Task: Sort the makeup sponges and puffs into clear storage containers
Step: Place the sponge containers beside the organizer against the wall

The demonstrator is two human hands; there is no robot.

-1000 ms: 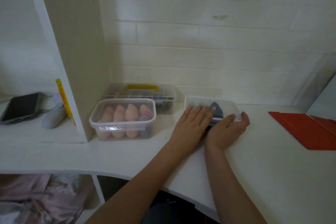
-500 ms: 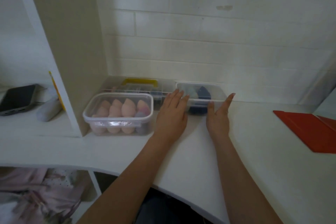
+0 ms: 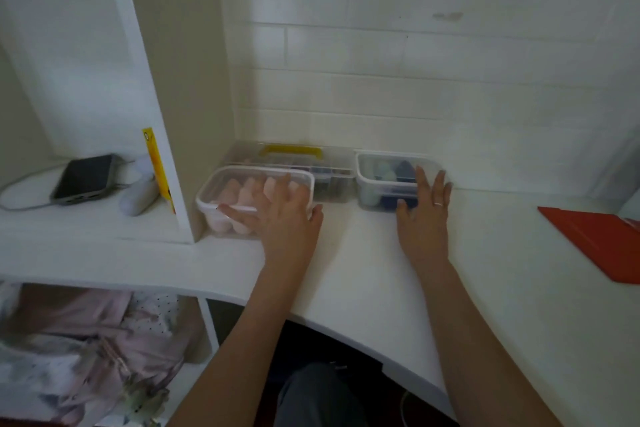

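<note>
A lidded clear container (image 3: pixel 221 184) full of pink makeup sponges (image 3: pixel 239 188) stands by the shelf upright. My left hand (image 3: pixel 282 215) lies spread over its right front part, fingers straight. A second clear container (image 3: pixel 381 163) with blue and pale green sponges (image 3: pixel 403 170) sits against the wall to the right. My right hand (image 3: pixel 424 215) rests flat in front of it, fingers straight and touching its front wall. Behind the pink box lies a flat clear compartment case (image 3: pixel 301 158) with a yellow handle.
A red folder (image 3: pixel 595 241) lies at the right of the white desk (image 3: pixel 363 270). On the left shelf sit a phone with a cable (image 3: pixel 85 178), a grey device (image 3: pixel 138 198) and a yellow strip (image 3: pixel 157 166). Pink fabric (image 3: pixel 86 340) fills the cubby below.
The blue-sponge container has slid back against the wall. My left hand has left it and moved left onto the pink-sponge container. My right hand stays at the blue one's front.
</note>
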